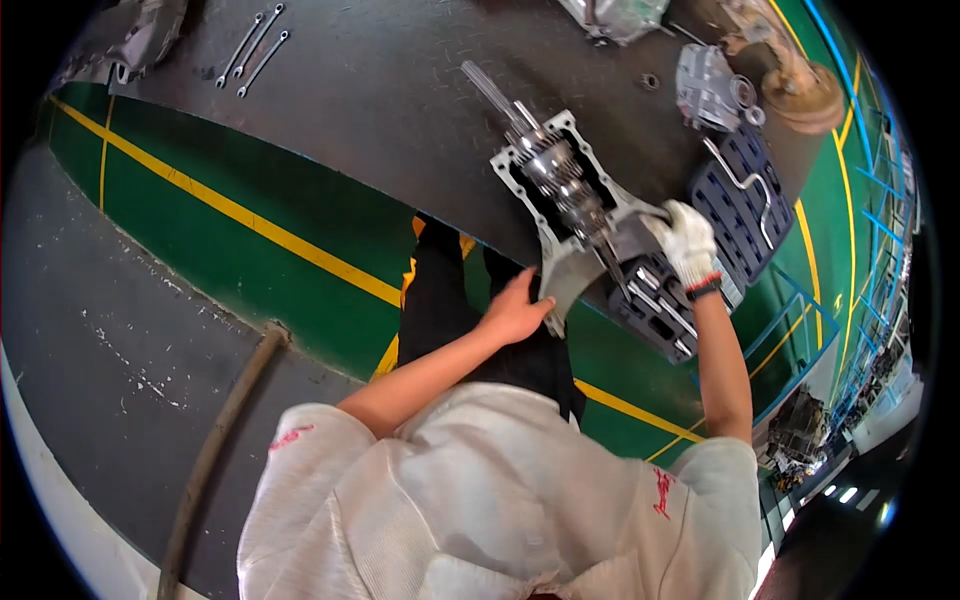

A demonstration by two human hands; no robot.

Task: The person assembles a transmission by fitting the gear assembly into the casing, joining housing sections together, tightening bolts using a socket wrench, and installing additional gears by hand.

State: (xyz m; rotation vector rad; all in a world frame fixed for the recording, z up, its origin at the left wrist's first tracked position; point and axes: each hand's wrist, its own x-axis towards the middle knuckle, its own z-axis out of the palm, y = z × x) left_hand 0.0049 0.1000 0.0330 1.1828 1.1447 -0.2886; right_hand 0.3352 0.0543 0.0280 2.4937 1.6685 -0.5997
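Observation:
An open half gearbox housing (567, 262) of pale cast metal lies at the near edge of the dark workbench. Inside it rests a gear shaft (558, 172), its splined end sticking out past the far rim. My bare left hand (514, 312) grips the housing's near left edge, thumb on the face and the other fingers partly hidden behind it. On the right, my right hand (684, 243), in a white knitted glove, has its fingers curled over the housing's flared right corner. The underside of both grips is hidden.
An open socket-tool case (742, 205) sits at the right, its nearer part beside the housing. Three wrenches (252, 50) lie far left on the workbench (370, 90). A smaller metal casing (703, 85) and a rusty part (800, 85) stand far right.

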